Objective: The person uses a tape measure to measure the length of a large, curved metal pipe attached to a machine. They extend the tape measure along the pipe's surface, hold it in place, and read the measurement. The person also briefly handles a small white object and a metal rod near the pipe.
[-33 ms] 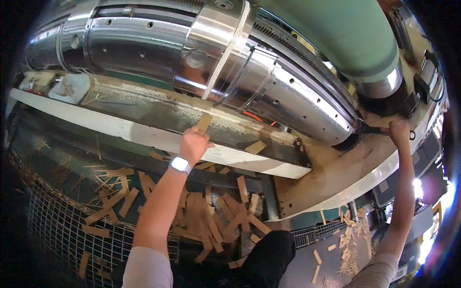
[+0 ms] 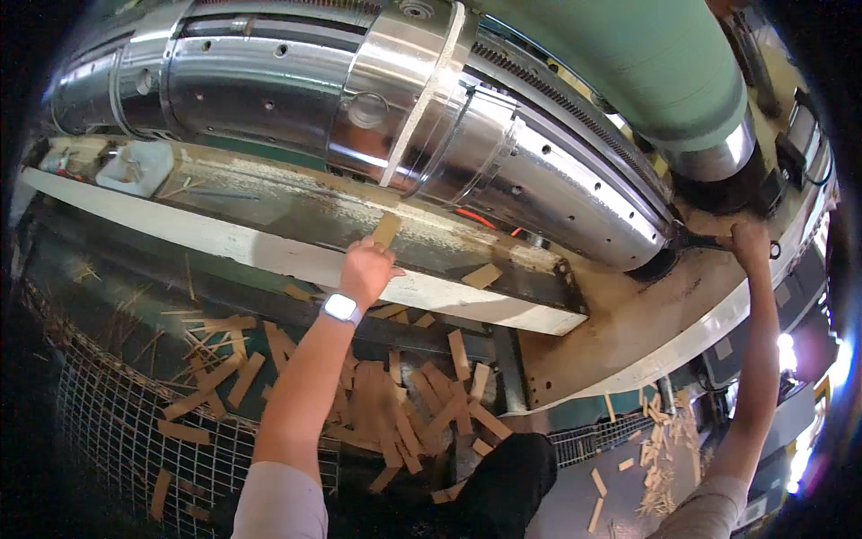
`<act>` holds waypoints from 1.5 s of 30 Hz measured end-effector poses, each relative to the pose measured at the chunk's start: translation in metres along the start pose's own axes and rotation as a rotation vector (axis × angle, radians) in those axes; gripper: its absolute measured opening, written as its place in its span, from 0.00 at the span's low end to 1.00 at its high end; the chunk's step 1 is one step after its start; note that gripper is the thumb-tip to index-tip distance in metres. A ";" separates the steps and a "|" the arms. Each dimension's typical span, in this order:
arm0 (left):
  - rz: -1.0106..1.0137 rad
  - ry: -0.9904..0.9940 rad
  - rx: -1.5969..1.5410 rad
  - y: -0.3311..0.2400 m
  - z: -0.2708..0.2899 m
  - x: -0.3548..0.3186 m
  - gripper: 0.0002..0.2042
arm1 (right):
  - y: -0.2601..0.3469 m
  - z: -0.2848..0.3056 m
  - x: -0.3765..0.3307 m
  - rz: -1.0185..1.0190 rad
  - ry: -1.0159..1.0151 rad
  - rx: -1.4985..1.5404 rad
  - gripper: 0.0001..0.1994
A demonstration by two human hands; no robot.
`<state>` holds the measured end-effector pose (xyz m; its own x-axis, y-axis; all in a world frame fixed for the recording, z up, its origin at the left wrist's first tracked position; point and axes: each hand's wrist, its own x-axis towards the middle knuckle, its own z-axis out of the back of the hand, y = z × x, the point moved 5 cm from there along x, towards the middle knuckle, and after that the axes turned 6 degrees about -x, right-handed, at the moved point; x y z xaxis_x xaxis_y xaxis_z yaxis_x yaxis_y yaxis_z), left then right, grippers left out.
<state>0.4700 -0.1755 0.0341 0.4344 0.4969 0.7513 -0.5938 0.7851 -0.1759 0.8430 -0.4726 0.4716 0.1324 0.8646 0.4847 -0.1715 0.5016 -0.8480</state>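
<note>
My left hand (image 2: 366, 269) is closed on a small flat tan strip (image 2: 387, 230), like cardboard or thin wood, above the pale beam of the machine. On the right, my right hand (image 2: 749, 244) is wrapped round the handle of a dark wrench (image 2: 699, 241). The wrench's jaw end meets the end of a shiny metal roller (image 2: 575, 189), and a ring at its handle end sticks out past my hand. A similar tan piece (image 2: 482, 276) lies on the ledge right of my left hand.
A green cylinder (image 2: 646, 72) hangs over the upper right. The white beam (image 2: 296, 260) runs below the roller, with a white plastic tub (image 2: 135, 168) at its far left. Many tan strips (image 2: 377, 404) are heaped below, beside a wire mesh (image 2: 99, 395). More scraps (image 2: 660, 449) litter the floor.
The whole view has shifted very slightly. Both hands keep their places and grips.
</note>
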 end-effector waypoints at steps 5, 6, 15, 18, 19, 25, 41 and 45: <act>-0.022 0.004 0.049 0.004 0.004 0.001 0.19 | 0.005 -0.008 0.002 -0.023 -0.033 -0.030 0.16; -0.038 0.000 0.033 0.003 0.005 0.001 0.19 | 0.007 -0.007 0.003 -0.022 -0.043 -0.047 0.16; -0.054 0.088 0.074 -0.012 -0.015 0.003 0.19 | -0.013 -0.042 -0.018 -0.025 -0.384 0.007 0.11; -0.058 0.045 0.184 0.007 -0.002 -0.004 0.19 | 0.039 0.032 0.003 -0.045 -0.173 -0.016 0.09; -0.078 -0.015 0.211 0.004 0.003 -0.004 0.19 | 0.035 0.029 0.003 -0.037 -0.138 -0.074 0.10; -0.048 0.108 0.171 -0.024 0.003 0.001 0.11 | -0.013 -0.035 -0.017 -0.074 -0.140 0.047 0.23; -0.797 -0.213 -0.317 -0.387 0.094 0.266 0.08 | -0.002 -0.019 -0.041 -0.118 -0.160 -0.071 0.23; -0.838 -0.102 -0.245 -0.414 0.050 0.321 0.09 | -0.013 -0.037 -0.034 -0.115 -0.181 0.060 0.19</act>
<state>0.8217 -0.3596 0.3803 0.5929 -0.3049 0.7453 0.0604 0.9398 0.3364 0.8768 -0.5096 0.4586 -0.0223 0.7898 0.6130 -0.2243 0.5936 -0.7729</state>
